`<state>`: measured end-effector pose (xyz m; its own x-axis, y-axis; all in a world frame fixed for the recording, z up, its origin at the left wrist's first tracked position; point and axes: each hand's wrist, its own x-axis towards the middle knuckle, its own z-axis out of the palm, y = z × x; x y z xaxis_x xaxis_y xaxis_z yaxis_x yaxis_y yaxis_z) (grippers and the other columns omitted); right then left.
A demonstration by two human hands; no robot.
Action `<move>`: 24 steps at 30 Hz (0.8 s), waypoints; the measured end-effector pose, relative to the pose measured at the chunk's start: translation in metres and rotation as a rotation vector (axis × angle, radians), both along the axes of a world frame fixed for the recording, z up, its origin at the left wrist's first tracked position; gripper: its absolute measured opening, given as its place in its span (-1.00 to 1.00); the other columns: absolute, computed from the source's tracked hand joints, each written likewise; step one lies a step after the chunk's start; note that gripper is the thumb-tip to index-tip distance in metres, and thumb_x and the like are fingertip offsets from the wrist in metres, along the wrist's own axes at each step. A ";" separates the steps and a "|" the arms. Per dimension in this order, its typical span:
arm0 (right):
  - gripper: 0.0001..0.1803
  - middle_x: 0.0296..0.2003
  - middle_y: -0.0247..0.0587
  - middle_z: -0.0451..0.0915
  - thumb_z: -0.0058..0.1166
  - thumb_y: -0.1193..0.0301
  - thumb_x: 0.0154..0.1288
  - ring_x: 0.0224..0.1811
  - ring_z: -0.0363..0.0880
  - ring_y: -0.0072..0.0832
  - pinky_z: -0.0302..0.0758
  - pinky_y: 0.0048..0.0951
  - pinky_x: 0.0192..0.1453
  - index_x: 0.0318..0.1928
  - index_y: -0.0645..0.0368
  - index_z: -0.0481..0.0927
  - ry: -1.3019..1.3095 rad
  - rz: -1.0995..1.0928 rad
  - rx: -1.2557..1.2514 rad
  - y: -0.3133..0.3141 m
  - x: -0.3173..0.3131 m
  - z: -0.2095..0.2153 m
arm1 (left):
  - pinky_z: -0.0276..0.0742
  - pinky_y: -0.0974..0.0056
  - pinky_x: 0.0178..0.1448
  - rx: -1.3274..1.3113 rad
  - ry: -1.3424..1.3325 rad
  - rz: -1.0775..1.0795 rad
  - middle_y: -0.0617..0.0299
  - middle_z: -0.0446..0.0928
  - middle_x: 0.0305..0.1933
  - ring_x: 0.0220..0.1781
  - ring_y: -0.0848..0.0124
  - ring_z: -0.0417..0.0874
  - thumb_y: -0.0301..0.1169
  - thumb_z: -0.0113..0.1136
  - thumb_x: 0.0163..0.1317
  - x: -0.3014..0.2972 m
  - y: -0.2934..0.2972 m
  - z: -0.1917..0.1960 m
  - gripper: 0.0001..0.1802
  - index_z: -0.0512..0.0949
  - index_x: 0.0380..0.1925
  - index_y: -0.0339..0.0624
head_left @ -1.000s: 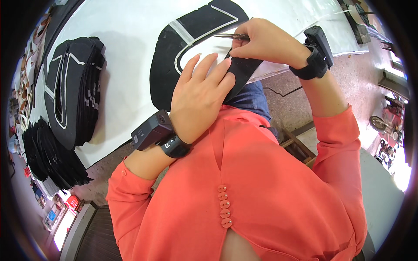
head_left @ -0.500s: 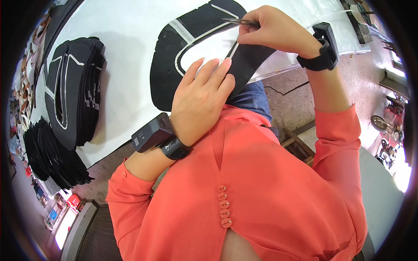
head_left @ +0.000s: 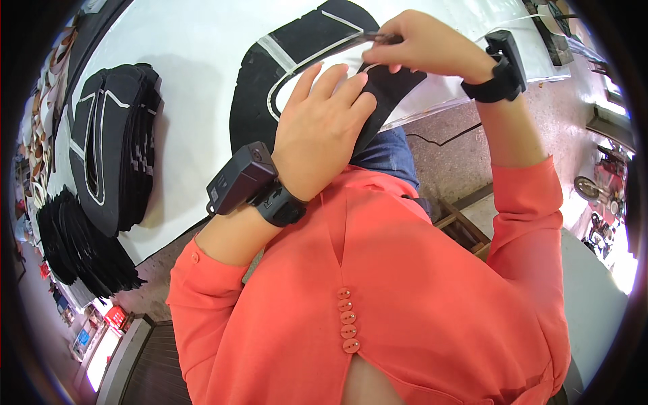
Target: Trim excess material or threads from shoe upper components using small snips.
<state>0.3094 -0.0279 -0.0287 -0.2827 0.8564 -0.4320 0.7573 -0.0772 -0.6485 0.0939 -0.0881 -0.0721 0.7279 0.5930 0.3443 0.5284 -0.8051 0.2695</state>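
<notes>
White desk (head_left: pixel 189 61) fills the upper part of the view, w/ grey speckled floor (head_left: pixel 452 142) below its edge and cluttered shelves blurred at far left. On the desk, right in front of the person, lies a black fabric piece (head_left: pixel 253 101) w/ a white curved stripe; its near end hangs over the desk edge toward the lap. Left hand (head_left: pixel 324 128) lies flat on that piece, fingers (head_left: pixel 337 77) stretched out and spread, pressing down, not clenched on anything. Right hand (head_left: pixel 422 44) is just beyond it, fingers pinched round a thin dark tool (head_left: pixel 378 38) whose tip meets the black piece near the stripe; can't tell what kind of tool. Both wrists carry black strapped devices, left one (head_left: pixel 239 177) boxy, right one (head_left: pixel 503 61) near the top edge. Well apart on the left side of the desk sits a stack of similar black pieces (head_left: pixel 115 148) w/ white lines, and further left a second dark pile (head_left: pixel 74 250) at the desk's end. Person wears an orange-red top (head_left: pixel 405 290) w/ a row of small buttons.
</notes>
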 end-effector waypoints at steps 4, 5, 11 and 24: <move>-0.55 -0.68 -0.38 0.53 0.19 0.05 0.28 -0.65 0.48 -0.67 0.37 -0.61 -0.54 -0.44 0.23 0.71 -0.127 0.089 -0.171 0.011 0.014 0.013 | 0.36 -0.03 0.38 -0.003 -0.008 -0.004 0.22 0.57 0.11 0.24 0.16 0.51 -0.57 0.08 0.16 -0.001 0.002 -0.001 -0.79 0.56 -0.19 -0.16; -0.57 -0.68 -0.38 0.54 0.20 0.07 0.27 -0.65 0.49 -0.66 0.37 -0.61 -0.55 -0.47 0.21 0.69 -0.104 0.108 -0.226 0.011 0.018 0.013 | 0.36 -0.03 0.38 -0.001 -0.008 -0.010 0.22 0.57 0.11 0.24 0.16 0.51 -0.57 0.08 0.16 0.001 0.002 0.000 -0.79 0.56 -0.19 -0.16; -0.71 -0.55 -0.34 0.63 0.25 0.20 0.24 -0.51 0.61 -0.58 0.47 -0.53 -0.50 -0.41 0.19 0.68 -0.038 0.127 -0.259 0.009 0.024 0.008 | 0.38 -0.02 0.37 -0.011 -0.017 -0.013 0.21 0.58 0.08 0.22 0.15 0.52 -0.58 0.10 0.14 0.003 0.004 0.001 -0.80 0.56 -0.21 -0.17; -0.70 -0.56 -0.11 0.65 0.28 0.29 0.11 -0.51 0.54 -0.52 0.49 -0.43 -0.32 -0.36 0.35 0.70 0.004 0.064 0.179 0.020 0.032 -0.008 | 0.38 0.03 0.37 0.009 -0.004 -0.032 0.17 0.59 0.04 0.18 0.16 0.54 -0.56 0.09 0.13 0.005 0.006 0.003 -0.82 0.56 -0.24 -0.20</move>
